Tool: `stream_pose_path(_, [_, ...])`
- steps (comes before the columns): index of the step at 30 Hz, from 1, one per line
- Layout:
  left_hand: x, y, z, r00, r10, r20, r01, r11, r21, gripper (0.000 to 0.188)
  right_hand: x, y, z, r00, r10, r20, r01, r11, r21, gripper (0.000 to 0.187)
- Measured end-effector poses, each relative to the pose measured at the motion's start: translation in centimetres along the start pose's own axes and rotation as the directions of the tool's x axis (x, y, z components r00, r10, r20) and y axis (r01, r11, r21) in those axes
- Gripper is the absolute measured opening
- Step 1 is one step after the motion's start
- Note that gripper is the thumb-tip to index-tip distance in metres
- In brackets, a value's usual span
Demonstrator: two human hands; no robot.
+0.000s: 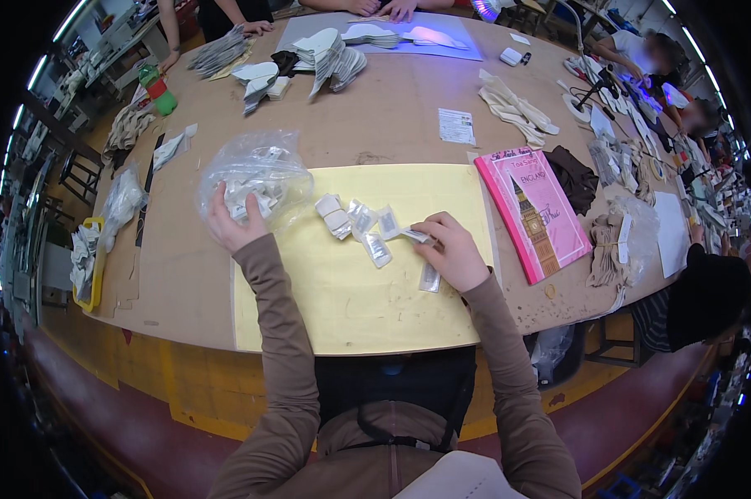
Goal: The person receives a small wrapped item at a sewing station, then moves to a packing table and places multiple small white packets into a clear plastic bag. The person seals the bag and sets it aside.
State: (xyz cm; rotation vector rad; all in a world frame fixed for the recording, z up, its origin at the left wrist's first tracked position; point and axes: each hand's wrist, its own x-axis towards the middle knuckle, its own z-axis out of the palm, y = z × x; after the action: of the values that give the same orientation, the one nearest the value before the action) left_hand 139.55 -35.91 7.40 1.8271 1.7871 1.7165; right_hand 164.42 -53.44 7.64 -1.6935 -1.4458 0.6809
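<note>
My left hand (240, 223) is against the near side of a clear plastic bag (263, 154), its thumb and fingers spread apart. White and silvery small pieces (263, 198) show inside the bag. With thumb and fingers pinched, my right hand (457, 254) holds a small flat silvery-white packet (417, 236) above the yellow sheet (350, 316). To its left lie several small clear packets (377, 249) and a bundle of white packets (334, 218). Another small packet (429, 278) lies just below the right hand, partly beside the wrist.
Right of the sheet lies a pink book (535, 214); a dark cloth (571, 179) is behind it. Stacked white cut pieces (330, 62) lie at the far side, near other people's hands (384, 10). A green bottle (158, 90) and yellow basket (88, 264) are left.
</note>
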Motion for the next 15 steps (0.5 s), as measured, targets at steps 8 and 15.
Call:
stream_pose_path(8, [-7.2, 7.1, 1.1, 0.642, 0.285, 0.711, 0.346, 0.721, -0.601, 0.036, 0.3, 0.1, -0.1, 0.987, 0.065, -0.145, -0.004, 0.922, 0.388, 0.021])
stream_pose_path(15, [-8.2, 7.2, 1.2, 0.279, 0.196, 0.94, 0.712, 0.614, -0.34, 0.029, 0.1, -1.2, 1.1, 0.993, -0.087, -0.077, 0.114, 0.869, 0.482, 0.039])
